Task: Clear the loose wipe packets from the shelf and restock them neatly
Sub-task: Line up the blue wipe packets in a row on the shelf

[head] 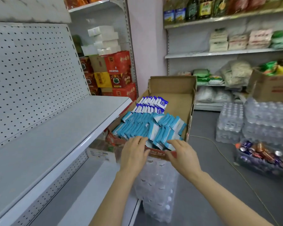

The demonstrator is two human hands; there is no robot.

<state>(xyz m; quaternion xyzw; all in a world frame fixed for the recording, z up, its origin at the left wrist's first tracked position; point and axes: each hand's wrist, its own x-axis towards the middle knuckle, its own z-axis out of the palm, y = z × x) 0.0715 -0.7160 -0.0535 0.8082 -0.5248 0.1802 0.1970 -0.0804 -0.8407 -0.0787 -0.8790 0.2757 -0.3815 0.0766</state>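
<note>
An open cardboard box (180, 103) sits on a wrapped pack of water bottles (155, 190) beside the white shelf (47, 136). Rows of teal wipe packets (142, 128) stand on edge in its near half. Two short rows of blue-and-white packets (152, 103) stand behind them. My left hand (134, 154) lies over the box's near edge, its fingers resting on the nearest teal packets. My right hand (183, 154) reaches over the same edge, with bent fingers touching the packets at the right and its thumb against the red front rim. No packets lie on the shelf board.
Stacked packs of water bottles (252, 121) and a wrapped pack of cans (261, 157) stand on the grey floor at the right, beside a brown carton (271, 88). Red and yellow cartons (116, 72) fill the corner behind the shelf. A thin cord (219, 149) runs across the floor.
</note>
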